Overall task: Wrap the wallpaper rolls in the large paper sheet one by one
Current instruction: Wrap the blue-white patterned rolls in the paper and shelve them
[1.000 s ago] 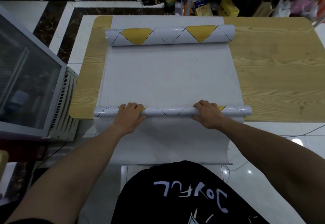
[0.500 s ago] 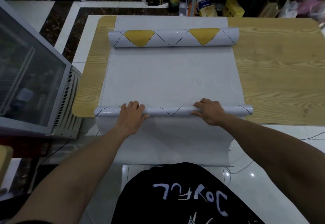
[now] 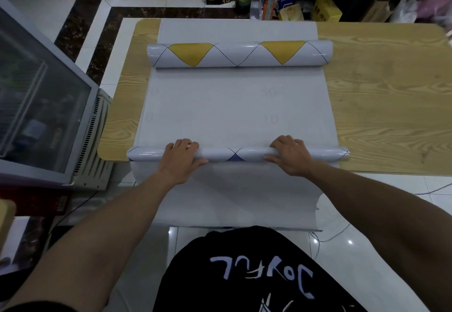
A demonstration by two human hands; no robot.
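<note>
Rotated: glossy wallpaper roll (image 3: 254,153) shows blue diamond.

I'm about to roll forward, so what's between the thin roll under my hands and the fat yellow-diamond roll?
Head view: only bare paper sheet with faint printed numbers lies between the thin roll and the fat roll.

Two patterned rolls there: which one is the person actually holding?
The thinner roll at the near edge of the table, gripped by the left hand and right hand; the thicker roll with yellow diamonds lies untouched.
</note>
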